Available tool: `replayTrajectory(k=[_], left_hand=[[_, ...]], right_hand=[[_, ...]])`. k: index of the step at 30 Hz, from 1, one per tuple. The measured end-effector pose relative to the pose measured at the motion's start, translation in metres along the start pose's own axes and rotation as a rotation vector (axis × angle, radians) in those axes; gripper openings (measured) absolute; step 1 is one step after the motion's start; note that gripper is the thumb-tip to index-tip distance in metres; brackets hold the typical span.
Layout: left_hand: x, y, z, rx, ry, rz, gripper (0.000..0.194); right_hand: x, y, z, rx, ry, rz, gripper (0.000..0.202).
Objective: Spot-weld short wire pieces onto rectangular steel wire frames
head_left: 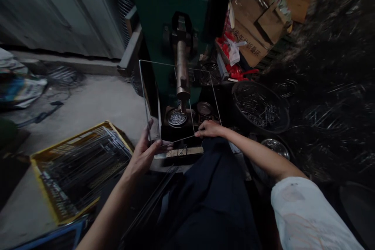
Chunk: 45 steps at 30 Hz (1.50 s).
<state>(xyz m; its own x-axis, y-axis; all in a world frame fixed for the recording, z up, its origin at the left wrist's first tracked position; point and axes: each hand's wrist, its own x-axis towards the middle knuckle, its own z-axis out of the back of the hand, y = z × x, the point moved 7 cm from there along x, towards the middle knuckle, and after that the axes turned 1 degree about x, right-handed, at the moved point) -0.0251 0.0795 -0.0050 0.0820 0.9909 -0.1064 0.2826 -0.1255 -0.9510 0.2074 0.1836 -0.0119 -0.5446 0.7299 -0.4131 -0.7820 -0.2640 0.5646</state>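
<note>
A thin bent wire frame stands up in front of me, its upper bar passing by the machine's metal arm. My left hand holds the frame's lower left corner between thumb and fingers. With pinched fingers, my right hand grips the lower wire farther right. Just beyond the hands, a round dish of small shiny pieces sits under the tip of the metal arm. Right of it is a round dark metal part.
A yellow crate of wire pieces stands on the floor at left. At right are a black basin of short metal pieces and a shiny bowl. A cardboard box lies behind, beside the green machine.
</note>
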Motion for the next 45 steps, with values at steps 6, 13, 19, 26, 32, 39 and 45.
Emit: replayTrajectory(k=[6, 13, 19, 26, 32, 39, 45], left_hand=[[0.011, -0.010, 0.010, -0.123, 0.042, -0.016, 0.100], [0.031, -0.015, 0.037, -0.246, 0.010, 0.011, 0.104], [0.043, -0.017, 0.042, -0.233, 0.007, 0.005, 0.098], [0.061, -0.029, 0.044, -0.225, 0.010, -0.049, 0.099], [0.062, -0.039, 0.043, -0.189, 0.008, -0.096, 0.104], [0.064, -0.043, 0.050, -0.208, -0.001, -0.102, 0.105], [0.066, -0.046, 0.048, -0.200, -0.014, -0.119, 0.106]], right_hand=[[-0.004, 0.014, 0.015, 0.070, -0.078, 0.160, 0.043], [-0.028, 0.049, 0.037, -0.098, -0.467, 0.380, 0.025], [-0.027, 0.047, 0.031, -0.258, -0.627, 0.433, 0.019], [-0.005, 0.046, 0.041, -0.222, -0.628, 0.518, 0.022], [0.009, 0.046, 0.051, -0.188, -0.583, 0.519, 0.021], [0.018, 0.056, 0.057, -0.165, -0.552, 0.535, 0.019], [0.018, 0.056, 0.061, -0.156, -0.553, 0.537, 0.020]])
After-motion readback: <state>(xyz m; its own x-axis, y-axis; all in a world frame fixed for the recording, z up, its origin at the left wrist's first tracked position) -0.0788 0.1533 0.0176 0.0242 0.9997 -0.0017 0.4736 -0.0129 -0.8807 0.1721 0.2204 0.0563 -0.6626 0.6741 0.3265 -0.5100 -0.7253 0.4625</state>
